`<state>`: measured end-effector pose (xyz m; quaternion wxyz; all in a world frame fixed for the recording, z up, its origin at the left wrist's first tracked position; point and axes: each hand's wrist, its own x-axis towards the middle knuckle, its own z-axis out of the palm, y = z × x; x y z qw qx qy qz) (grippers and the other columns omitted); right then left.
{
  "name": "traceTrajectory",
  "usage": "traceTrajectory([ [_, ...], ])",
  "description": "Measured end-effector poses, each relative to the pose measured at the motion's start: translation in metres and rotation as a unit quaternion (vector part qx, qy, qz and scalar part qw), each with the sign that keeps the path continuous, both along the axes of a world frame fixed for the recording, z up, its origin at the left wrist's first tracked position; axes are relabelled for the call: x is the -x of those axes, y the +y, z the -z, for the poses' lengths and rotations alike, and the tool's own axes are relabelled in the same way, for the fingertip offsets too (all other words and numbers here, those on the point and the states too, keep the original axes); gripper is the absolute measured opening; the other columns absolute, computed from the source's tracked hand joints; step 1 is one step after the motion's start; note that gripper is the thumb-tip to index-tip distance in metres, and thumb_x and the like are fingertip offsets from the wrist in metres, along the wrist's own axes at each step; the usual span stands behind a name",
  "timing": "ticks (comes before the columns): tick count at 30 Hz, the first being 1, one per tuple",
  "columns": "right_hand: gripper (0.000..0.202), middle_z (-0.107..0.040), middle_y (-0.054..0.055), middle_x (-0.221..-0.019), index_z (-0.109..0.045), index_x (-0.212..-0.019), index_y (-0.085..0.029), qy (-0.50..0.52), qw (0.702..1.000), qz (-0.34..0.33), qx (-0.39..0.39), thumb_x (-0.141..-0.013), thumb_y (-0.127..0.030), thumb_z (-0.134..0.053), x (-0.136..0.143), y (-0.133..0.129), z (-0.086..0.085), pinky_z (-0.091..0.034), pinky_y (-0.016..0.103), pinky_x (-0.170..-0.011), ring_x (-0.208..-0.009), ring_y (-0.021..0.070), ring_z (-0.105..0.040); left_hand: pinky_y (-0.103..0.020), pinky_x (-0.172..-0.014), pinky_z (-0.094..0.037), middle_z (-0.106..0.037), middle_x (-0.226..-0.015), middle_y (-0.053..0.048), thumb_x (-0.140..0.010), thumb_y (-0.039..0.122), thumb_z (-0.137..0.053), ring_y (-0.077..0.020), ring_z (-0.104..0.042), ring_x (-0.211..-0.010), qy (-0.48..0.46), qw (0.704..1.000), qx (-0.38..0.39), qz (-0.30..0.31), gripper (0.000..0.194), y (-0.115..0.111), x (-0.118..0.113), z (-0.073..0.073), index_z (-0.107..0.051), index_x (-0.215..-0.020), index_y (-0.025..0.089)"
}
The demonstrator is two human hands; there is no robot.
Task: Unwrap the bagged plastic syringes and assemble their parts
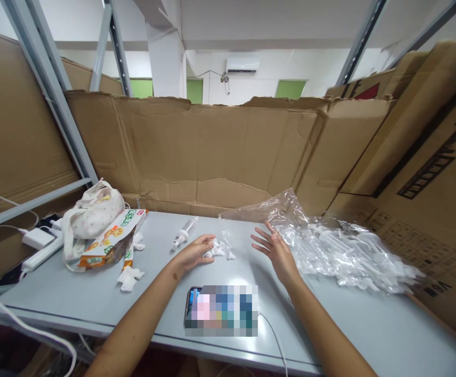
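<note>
Clear plastic makes up most of what lies under the hands. The left hand [195,252] rests palm down on the grey table [94,298], fingers lightly curled over a small heap of white plastic parts [219,249]; whether it pinches 1 of them I cannot tell. The right hand [274,247] hovers just above the table, fingers spread wide and holding nothing, its fingertips at the edge of a crumpled clear bag [330,246] full of more white parts, which spreads away toward 3 o'clock.

This looks like the picking and sorting stage: parts drawn from the bag and gathered at the centre. A next pick would call for the right hand to reach into the bag's opening, where loose film could snag the fingers.

At 11 o'clock of the heap lies 1 assembled clear pump sprayer [184,232]. Further out at 9 o'clock sit a snack packet [112,238] and a cloth pouch [94,212]. A phone [191,303] on a cable lies at 6 o'clock, close to both forearms. Cardboard walls [212,152] close off the rear.
</note>
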<state>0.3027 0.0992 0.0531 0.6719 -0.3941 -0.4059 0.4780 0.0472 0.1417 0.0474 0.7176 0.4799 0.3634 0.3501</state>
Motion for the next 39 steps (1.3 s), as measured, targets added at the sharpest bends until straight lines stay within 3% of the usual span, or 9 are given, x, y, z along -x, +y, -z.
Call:
traceTrajectory([
  [5,0.056,-0.066,0.007,-0.115,-0.048,-0.130,-0.030,0.026,0.999,0.035,-0.009,-0.080,-0.051,-0.058,-0.001,0.001,-0.001,-0.052,0.042,-0.080,-0.095,0.0254,-0.066,-0.037,-0.082,-0.052,-0.045,-0.128,-0.012,-0.077,0.034,-0.064,-0.0254,-0.044,-0.118,0.076,0.994,-0.080,-0.018,0.039,0.004,0.001,0.006,-0.056,-0.113,0.020],
  [8,0.055,-0.068,0.006,-0.108,-0.050,-0.129,-0.028,0.045,0.998,0.048,-0.018,-0.079,-0.050,-0.059,-0.001,0.000,-0.003,-0.052,0.042,-0.079,-0.089,0.0246,-0.068,-0.037,-0.084,-0.051,-0.052,-0.124,-0.010,-0.082,0.036,-0.055,-0.0218,-0.055,-0.104,0.171,0.968,-0.173,-0.067,0.036,0.011,0.001,0.013,-0.056,-0.115,0.021],
  [12,0.053,-0.069,0.004,-0.105,-0.051,-0.127,-0.027,0.067,0.995,0.066,-0.029,-0.079,-0.047,-0.059,-0.003,-0.001,-0.004,-0.051,0.042,-0.080,-0.088,0.0237,-0.068,-0.041,-0.104,-0.036,-0.053,-0.129,-0.010,-0.086,0.027,-0.046,-0.0231,-0.050,-0.117,0.313,0.863,-0.371,-0.136,0.033,0.017,-0.004,0.021,-0.057,-0.116,0.019],
  [14,0.050,-0.069,0.004,-0.104,-0.052,-0.126,-0.027,0.080,0.994,0.075,-0.028,-0.080,-0.045,-0.057,-0.005,0.001,-0.002,-0.050,0.042,-0.084,-0.090,0.0226,-0.067,-0.040,-0.109,-0.028,-0.049,-0.135,-0.010,-0.087,0.027,-0.045,-0.0235,-0.041,-0.126,0.372,0.802,-0.446,-0.140,0.035,0.020,-0.009,0.022,-0.057,-0.118,0.018],
  [16,0.045,-0.069,0.002,-0.104,-0.052,-0.125,-0.028,0.104,0.991,0.082,-0.016,-0.082,-0.043,-0.054,-0.007,0.005,0.001,-0.047,0.042,-0.091,-0.093,0.0212,-0.067,-0.041,-0.110,-0.026,-0.044,-0.140,-0.009,-0.088,0.032,-0.045,-0.0242,-0.037,-0.130,0.412,0.768,-0.475,-0.121,0.038,0.023,-0.016,0.022,-0.054,-0.123,0.020],
  [20,0.036,-0.070,-0.001,-0.105,-0.053,-0.122,-0.032,0.148,0.985,0.082,0.026,-0.087,-0.038,-0.046,-0.007,0.012,0.011,-0.040,0.040,-0.099,-0.096,0.0186,-0.066,-0.045,-0.110,-0.023,-0.033,-0.148,-0.010,-0.085,0.046,-0.049,-0.0283,-0.026,-0.137,0.443,0.769,-0.459,-0.035,0.052,0.032,-0.029,0.020,-0.047,-0.132,0.023],
  [24,0.034,-0.070,-0.002,-0.105,-0.053,-0.121,-0.033,0.150,0.984,0.080,0.046,-0.088,-0.037,-0.044,-0.002,0.017,0.021,-0.036,0.037,-0.101,-0.098,0.0167,-0.065,-0.043,-0.110,-0.024,-0.042,-0.141,-0.014,-0.080,0.048,-0.055,-0.0288,-0.033,-0.133,0.429,0.766,-0.475,0.058,0.057,0.039,-0.044,0.017,-0.050,-0.128,0.018],
  [31,0.044,-0.068,0.001,-0.110,-0.047,-0.126,-0.032,0.147,0.987,0.043,0.052,-0.084,-0.044,-0.048,0.006,0.019,0.035,-0.044,0.037,-0.090,-0.099,0.0188,-0.065,-0.039,-0.107,-0.029,-0.050,-0.135,-0.013,-0.070,0.056,-0.064,-0.0284,-0.042,-0.127,0.353,0.768,-0.527,0.087,0.062,0.030,-0.058,0.017,-0.057,-0.120,0.020],
  [39,0.038,-0.069,-0.004,-0.098,-0.045,-0.123,-0.036,0.114,0.989,0.094,-0.026,-0.086,-0.046,-0.045,-0.004,0.021,0.033,-0.045,0.044,-0.093,-0.097,0.0188,-0.066,-0.045,-0.109,-0.021,-0.042,-0.142,-0.008,-0.058,0.059,-0.073,-0.0340,-0.035,-0.131,0.333,0.760,-0.543,0.128,0.072,0.011,-0.064,0.022,-0.057,-0.122,0.031],
])
